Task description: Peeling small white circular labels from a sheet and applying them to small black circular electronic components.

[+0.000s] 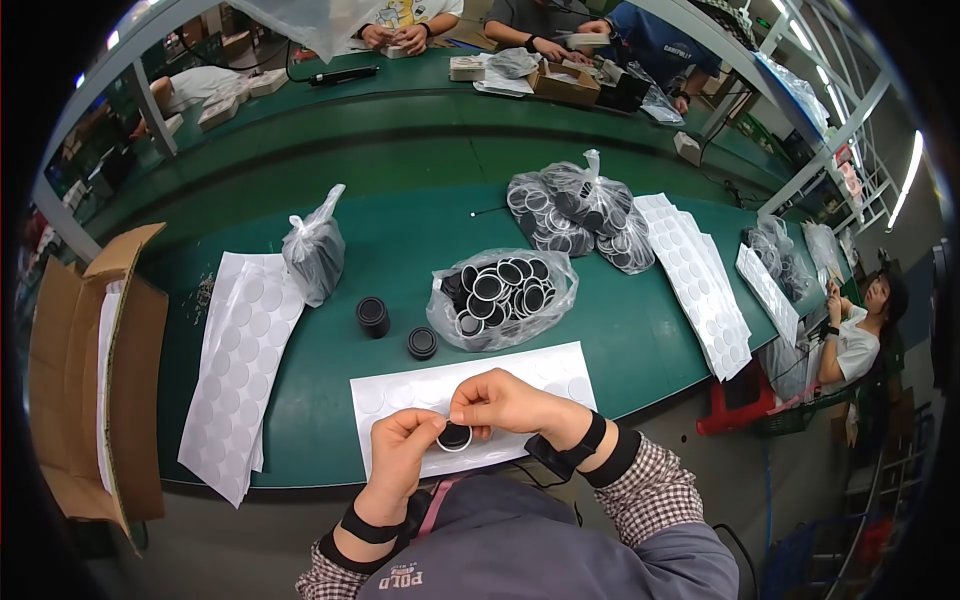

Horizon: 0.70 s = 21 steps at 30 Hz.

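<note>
A black disc with a white rim is held over a white sheet of round stickers at the table's near edge. My left hand pinches the disc's upper left edge between thumb and forefinger. My right hand is closed at its upper right edge, one finger showing beside the rim. Whether a thin sticker lies between the fingertips is too small to tell. Beyond my hands are two stacks of black round pieces. An opened clear plastic bag full of similar white-rimmed discs sits behind them.
More sticker sheets lie at the left, others at the right. Tied bags of discs and a small tied bag stand farther back. An open cardboard box is far left. People work across the opposite bench and at the right.
</note>
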{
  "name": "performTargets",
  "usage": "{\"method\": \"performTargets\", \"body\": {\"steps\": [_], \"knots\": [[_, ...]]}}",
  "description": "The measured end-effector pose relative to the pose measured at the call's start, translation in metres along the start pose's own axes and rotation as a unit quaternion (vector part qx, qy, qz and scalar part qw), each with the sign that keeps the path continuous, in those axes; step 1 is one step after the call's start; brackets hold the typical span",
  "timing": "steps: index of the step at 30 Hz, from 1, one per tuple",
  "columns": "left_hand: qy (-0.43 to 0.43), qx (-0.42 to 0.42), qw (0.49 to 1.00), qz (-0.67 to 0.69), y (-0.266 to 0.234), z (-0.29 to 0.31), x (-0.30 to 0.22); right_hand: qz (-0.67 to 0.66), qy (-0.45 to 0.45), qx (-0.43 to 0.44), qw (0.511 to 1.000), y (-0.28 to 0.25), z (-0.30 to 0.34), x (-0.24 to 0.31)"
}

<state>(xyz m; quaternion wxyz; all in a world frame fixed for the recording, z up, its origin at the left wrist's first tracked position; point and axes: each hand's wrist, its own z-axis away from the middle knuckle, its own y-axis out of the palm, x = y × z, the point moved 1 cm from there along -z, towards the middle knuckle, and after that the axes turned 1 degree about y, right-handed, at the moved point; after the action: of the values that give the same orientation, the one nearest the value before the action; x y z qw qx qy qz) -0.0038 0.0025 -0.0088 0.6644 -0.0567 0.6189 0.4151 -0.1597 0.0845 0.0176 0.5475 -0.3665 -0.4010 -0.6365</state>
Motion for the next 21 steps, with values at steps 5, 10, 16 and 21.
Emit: {"method": "performTargets", "body": {"steps": [5,10,16,21], "knots": [[0.000,-0.004,1.000,-0.015,-0.0004,0.0007,-0.0007,0.009,-0.010,0.012,1.000,-0.0005,0.0018,0.0004],[0.014,0.021,0.997,-0.069,0.0015,0.0009,-0.0039,0.045,-0.002,0.013,0.999,0.0004,0.0046,0.0042],[-0.005,0.031,0.999,-0.025,-0.0015,0.0037,-0.0023,0.018,-0.010,0.042,0.999,0.0014,0.0065,0.0010],[-0.033,0.028,0.999,0.004,0.0029,0.0058,-0.0055,-0.011,-0.012,0.025,1.000,0.0001,0.0085,-0.0027]]}}
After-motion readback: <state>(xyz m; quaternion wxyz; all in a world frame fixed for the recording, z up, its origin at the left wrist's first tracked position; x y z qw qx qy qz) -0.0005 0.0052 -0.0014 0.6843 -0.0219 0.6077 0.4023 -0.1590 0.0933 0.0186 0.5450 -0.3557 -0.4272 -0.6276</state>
